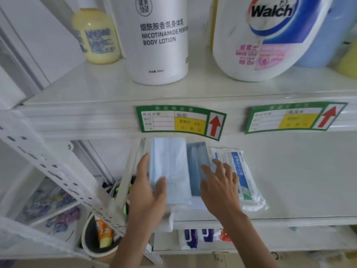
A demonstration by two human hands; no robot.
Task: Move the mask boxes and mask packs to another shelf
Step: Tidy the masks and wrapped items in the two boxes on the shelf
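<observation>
A light blue mask pack (171,169) lies at the left end of the white middle shelf (289,190). My left hand (148,192) grips its left side, thumb on top and fingers along the edge. To its right lies a darker blue mask pack (197,161), and further right a clear-wrapped mask pack with a blue and white label (241,171). My right hand (220,186) hovers with spread fingers over the darker pack and the wrapped pack, holding nothing that I can see.
The upper shelf (96,89) carries a yellow bottle (96,39), a white body lotion bottle (160,41), a Walch jug (264,35) and a blue jug (320,35). Two green price tags (179,121) sit on its front edge. A bin (100,236) stands low left.
</observation>
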